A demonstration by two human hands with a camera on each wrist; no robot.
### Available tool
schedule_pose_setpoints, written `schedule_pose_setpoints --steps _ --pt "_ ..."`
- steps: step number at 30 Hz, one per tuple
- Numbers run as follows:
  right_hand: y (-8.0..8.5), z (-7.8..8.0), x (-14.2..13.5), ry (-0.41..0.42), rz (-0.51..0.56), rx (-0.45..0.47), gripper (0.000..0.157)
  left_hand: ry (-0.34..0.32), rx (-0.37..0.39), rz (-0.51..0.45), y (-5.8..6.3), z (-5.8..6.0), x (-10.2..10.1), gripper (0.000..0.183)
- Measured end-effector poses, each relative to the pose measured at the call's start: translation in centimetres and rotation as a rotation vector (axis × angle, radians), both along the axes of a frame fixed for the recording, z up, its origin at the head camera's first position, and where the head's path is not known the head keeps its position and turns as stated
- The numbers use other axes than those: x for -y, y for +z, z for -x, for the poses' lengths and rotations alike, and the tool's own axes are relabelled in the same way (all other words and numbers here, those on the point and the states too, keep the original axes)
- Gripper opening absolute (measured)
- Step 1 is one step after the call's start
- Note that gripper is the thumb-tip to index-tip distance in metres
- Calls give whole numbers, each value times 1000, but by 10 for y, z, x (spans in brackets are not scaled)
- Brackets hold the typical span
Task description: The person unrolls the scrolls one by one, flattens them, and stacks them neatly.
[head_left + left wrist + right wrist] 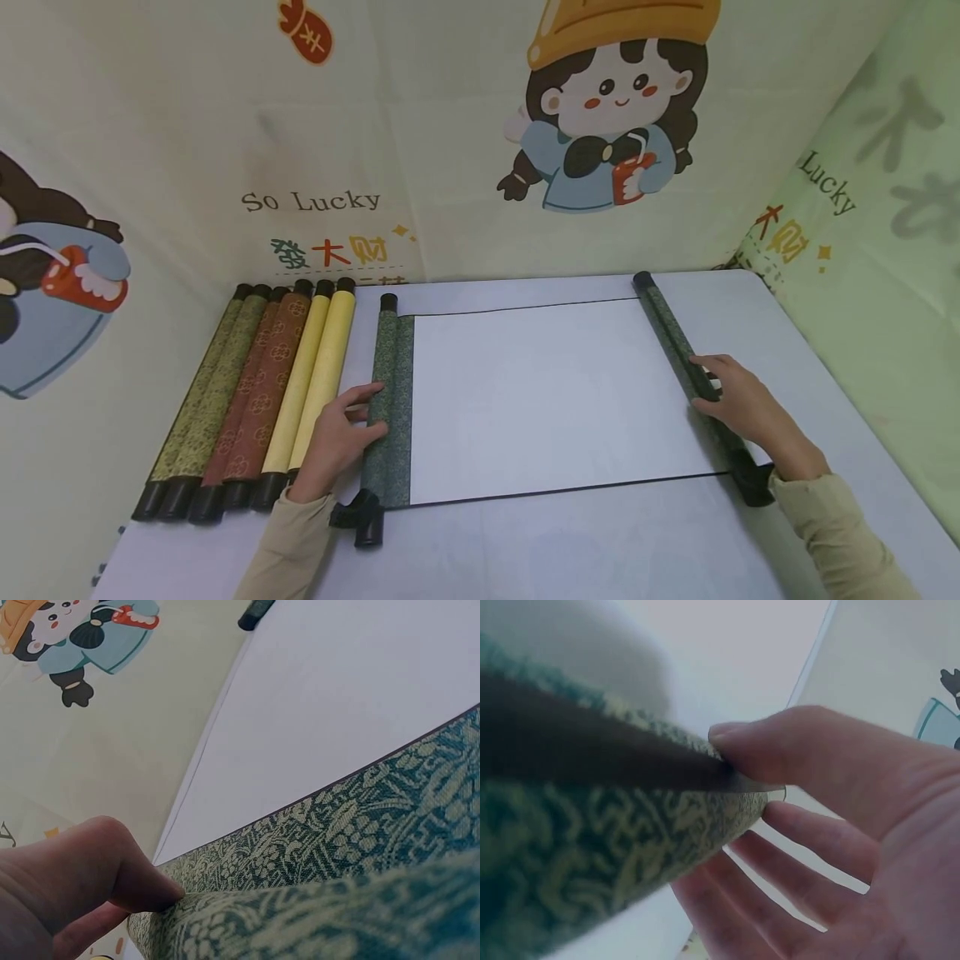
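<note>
A hanging scroll lies unrolled across the white table, its blank white sheet [555, 400] stretched flat between two dark green patterned ends. My left hand [337, 433] grips the left roll [385, 358], thumb on the near part and fingers farther up. Leafy brocade of that roll [300, 907] fills the lower part of the left wrist view, pinched at its edge. Around the right roll [667, 325] my right hand [738, 404] curls its thumb and fingers. In the right wrist view the thumb [772, 742] presses beside a dark strip along the patterned roll [630, 847].
Several rolled scrolls lie side by side at the left: green ones [225, 383], red-brown ones [270, 383] and yellow ones [326, 367], with black end knobs. The table [570, 550] meets a cartoon-printed cloth [450, 167] at the back, and another cloth hangs at the right.
</note>
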State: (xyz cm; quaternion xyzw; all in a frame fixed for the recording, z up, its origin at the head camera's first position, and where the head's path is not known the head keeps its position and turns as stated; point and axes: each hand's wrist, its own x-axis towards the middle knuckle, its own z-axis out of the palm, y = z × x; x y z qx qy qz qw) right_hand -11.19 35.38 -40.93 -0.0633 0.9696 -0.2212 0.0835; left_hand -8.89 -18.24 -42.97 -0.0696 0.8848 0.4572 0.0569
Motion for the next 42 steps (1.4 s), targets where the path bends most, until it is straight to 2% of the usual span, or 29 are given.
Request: schedule_pose_setpoints --steps 7,20,42 --pt "3 1 -3 -19 11 31 66 3 5 -5 0 1 0 57" --pt "3 4 -8 -33 -1 27 65 0 2 -11 0 1 1 57" --pt "6 8 -22 -20 -2 39 64 2 17 -10 1 1 1 57"
